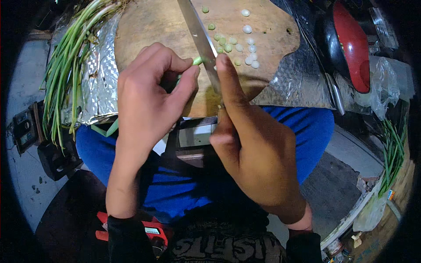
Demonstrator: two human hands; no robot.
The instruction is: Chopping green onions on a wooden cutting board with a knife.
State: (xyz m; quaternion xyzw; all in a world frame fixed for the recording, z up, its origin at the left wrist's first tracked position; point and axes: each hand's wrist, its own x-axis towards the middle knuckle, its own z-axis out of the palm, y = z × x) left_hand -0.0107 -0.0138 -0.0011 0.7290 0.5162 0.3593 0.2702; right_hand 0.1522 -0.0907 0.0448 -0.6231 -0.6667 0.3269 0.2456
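Note:
My left hand pinches a green onion between thumb and fingers, its cut end pointing at the blade. In my right hand is a knife, index finger laid along the blade; its handle is mostly hidden by the hand. The blade rests over the wooden cutting board, just right of the stalk's end. Several round green onion slices, pale green and white, lie scattered right of the blade. Part of the held stalk hangs below my left wrist.
A bunch of green onions lies at the left on foil. Right of the board are a metal utensil and a red-and-black pan. More greens in a plastic bag are at far right. My knees in blue trousers sit below.

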